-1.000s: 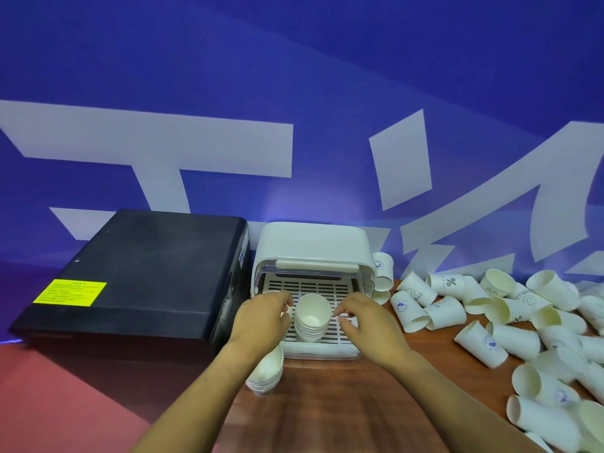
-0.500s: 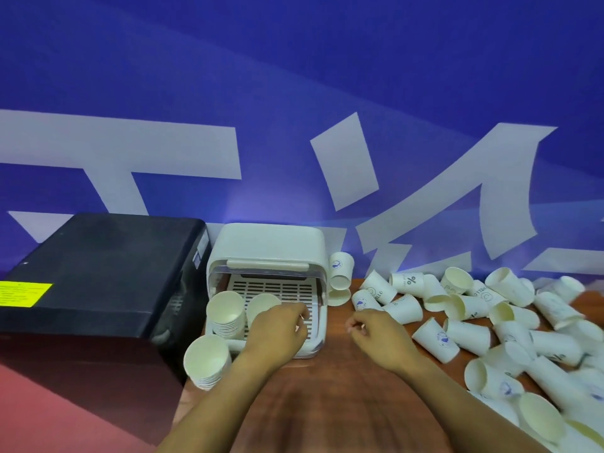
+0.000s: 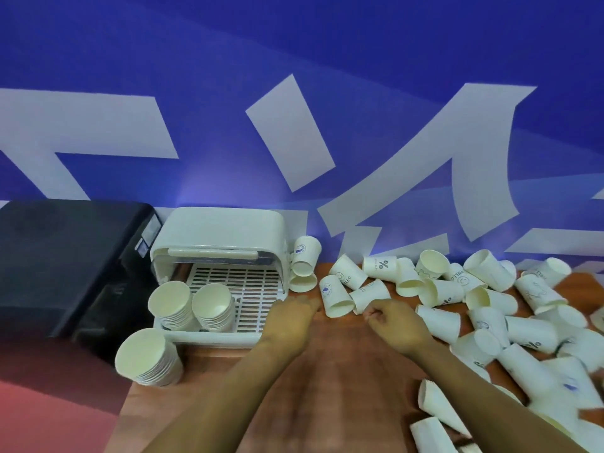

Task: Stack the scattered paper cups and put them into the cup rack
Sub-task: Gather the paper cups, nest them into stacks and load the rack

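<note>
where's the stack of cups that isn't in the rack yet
In the head view it stands on the wooden table at lower left: the loose stack sits just outside the cup rack's front left corner, beside the black box.

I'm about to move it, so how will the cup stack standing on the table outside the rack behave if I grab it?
The stack of paper cups leans a little, so a push near the top may tip it. The cups are thin paper, so it is probably light and a hard squeeze may dent it. Nested rims may slide apart if lifted by the top cup.

I'm looking at a blue wall (image 3: 359,60) with big white strokes, a brown wooden table (image 3: 343,371), and a black box (image 3: 65,263) at left.
</note>
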The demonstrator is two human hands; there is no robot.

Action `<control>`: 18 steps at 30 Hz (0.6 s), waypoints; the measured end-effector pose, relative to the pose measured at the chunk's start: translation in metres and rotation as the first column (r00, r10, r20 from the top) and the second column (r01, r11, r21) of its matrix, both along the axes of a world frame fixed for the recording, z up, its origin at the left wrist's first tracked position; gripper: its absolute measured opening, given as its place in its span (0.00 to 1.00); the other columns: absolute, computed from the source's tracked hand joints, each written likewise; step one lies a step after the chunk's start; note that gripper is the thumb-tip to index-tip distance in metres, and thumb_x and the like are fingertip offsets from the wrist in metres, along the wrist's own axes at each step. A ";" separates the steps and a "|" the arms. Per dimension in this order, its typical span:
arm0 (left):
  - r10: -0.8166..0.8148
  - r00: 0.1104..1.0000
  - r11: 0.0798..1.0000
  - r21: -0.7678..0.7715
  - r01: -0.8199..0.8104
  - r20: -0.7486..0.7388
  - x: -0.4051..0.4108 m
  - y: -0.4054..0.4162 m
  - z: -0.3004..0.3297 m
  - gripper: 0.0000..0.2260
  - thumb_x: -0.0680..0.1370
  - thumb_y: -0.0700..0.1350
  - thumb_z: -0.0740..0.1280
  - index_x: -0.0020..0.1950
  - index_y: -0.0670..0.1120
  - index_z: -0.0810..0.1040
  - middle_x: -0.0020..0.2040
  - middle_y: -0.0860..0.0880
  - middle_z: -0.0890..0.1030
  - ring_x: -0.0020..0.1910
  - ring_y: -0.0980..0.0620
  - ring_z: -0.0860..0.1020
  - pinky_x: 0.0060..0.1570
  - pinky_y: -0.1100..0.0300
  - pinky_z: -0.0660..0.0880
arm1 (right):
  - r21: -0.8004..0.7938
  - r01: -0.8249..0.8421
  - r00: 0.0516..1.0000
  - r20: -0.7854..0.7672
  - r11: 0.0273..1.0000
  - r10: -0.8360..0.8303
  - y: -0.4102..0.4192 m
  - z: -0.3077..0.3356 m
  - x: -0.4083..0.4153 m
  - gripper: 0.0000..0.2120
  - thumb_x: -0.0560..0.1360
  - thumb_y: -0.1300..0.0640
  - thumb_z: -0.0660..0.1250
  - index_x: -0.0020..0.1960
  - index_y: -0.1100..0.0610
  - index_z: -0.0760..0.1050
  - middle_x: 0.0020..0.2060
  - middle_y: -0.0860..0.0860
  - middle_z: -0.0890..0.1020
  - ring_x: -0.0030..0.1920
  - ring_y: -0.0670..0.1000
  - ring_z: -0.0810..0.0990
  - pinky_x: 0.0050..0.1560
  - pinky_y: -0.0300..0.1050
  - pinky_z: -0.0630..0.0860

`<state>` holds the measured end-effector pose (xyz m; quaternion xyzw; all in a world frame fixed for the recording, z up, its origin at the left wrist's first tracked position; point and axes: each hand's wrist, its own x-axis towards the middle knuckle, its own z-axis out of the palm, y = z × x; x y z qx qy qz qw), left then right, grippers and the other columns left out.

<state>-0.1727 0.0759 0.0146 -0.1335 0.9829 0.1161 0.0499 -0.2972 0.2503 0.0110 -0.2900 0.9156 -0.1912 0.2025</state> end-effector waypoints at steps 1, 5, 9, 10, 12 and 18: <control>-0.019 1.000 1.000 -0.017 0.019 0.004 -0.007 0.002 -0.004 0.16 0.77 0.38 0.60 0.64 0.51 0.71 0.60 0.49 0.76 0.59 0.46 0.75 0.55 0.53 0.71 | -0.005 0.012 1.000 0.004 1.000 -0.012 0.003 -0.003 -0.008 0.11 0.73 0.58 0.59 0.40 0.47 0.78 0.41 0.43 0.82 0.42 0.45 0.78 0.43 0.43 0.76; -0.075 0.997 0.997 0.015 0.075 0.031 -0.038 0.006 -0.023 0.19 0.77 0.37 0.60 0.67 0.51 0.70 0.63 0.48 0.74 0.60 0.46 0.74 0.56 0.53 0.72 | -0.027 0.084 0.996 0.012 0.996 -0.084 0.010 -0.018 -0.044 0.11 0.74 0.59 0.59 0.43 0.51 0.80 0.41 0.46 0.82 0.41 0.47 0.79 0.45 0.47 0.78; -0.074 0.995 0.996 -0.050 0.077 0.067 -0.067 0.007 -0.039 0.24 0.77 0.35 0.60 0.71 0.51 0.64 0.69 0.48 0.67 0.64 0.45 0.69 0.58 0.51 0.70 | -0.021 0.141 0.990 0.010 0.990 -0.141 0.014 -0.029 -0.081 0.09 0.74 0.58 0.59 0.46 0.51 0.78 0.42 0.48 0.81 0.41 0.49 0.78 0.43 0.46 0.77; -0.072 0.994 0.994 -0.078 0.079 0.082 -0.074 0.007 -0.043 0.25 0.77 0.36 0.60 0.72 0.52 0.62 0.71 0.48 0.64 0.66 0.45 0.67 0.60 0.51 0.69 | -0.020 0.149 0.989 0.002 0.989 -0.149 0.015 -0.033 -0.089 0.09 0.74 0.58 0.59 0.46 0.50 0.77 0.42 0.49 0.81 0.42 0.50 0.79 0.44 0.47 0.78; -0.066 0.990 0.988 -0.127 0.082 0.121 -0.087 0.006 -0.053 0.28 0.77 0.36 0.62 0.74 0.52 0.59 0.74 0.48 0.61 0.70 0.43 0.63 0.62 0.50 0.67 | -0.005 0.165 0.986 0.010 0.986 -0.165 0.015 -0.041 -0.101 0.09 0.74 0.58 0.60 0.48 0.51 0.77 0.42 0.49 0.82 0.44 0.50 0.78 0.47 0.49 0.77; -0.133 0.969 0.965 -0.195 0.174 0.207 -0.108 0.010 -0.079 0.35 0.76 0.35 0.63 0.77 0.54 0.51 0.78 0.44 0.49 0.76 0.42 0.50 0.70 0.48 0.58 | 0.064 0.133 0.991 0.002 0.989 -0.134 0.012 -0.069 -0.118 0.08 0.75 0.51 0.62 0.50 0.52 0.76 0.44 0.49 0.80 0.46 0.51 0.78 0.46 0.49 0.77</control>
